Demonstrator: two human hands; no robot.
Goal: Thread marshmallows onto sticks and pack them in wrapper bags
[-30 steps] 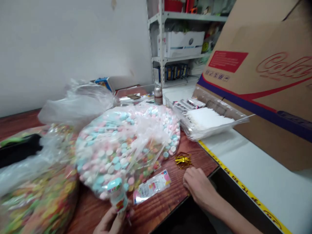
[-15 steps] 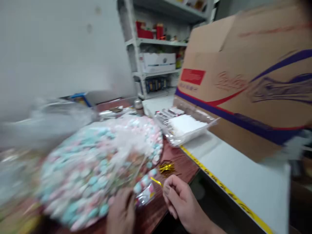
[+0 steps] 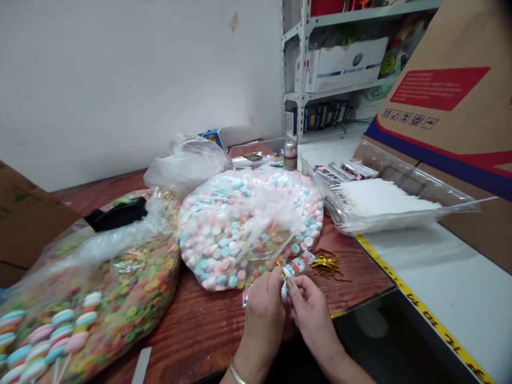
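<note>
My left hand [image 3: 262, 309] and my right hand [image 3: 310, 309] meet at the table's front edge, both pinched on a small filled candy packet [image 3: 298, 264] that sticks up between their fingertips. A thin gold twist tie shows at the packet's neck. Just right of it a heap of gold twist ties [image 3: 326, 263] lies on the wooden table [image 3: 208, 330]. Directly behind my hands sits a big clear bag of pastel pink, blue and white candies [image 3: 240, 224].
A larger clear bag of multicoloured ring candies [image 3: 120, 288] with twisted marshmallow sticks [image 3: 44, 336] lies at the left. A clear plastic tray [image 3: 400, 205] holding white sheets sits on a white counter at the right, a large cardboard box [image 3: 452, 101] behind it. Metal shelves stand at the back.
My right hand has left the tie heap and joined my left hand on the small packet, now held up between both. The camera swung right, then back toward the table.
</note>
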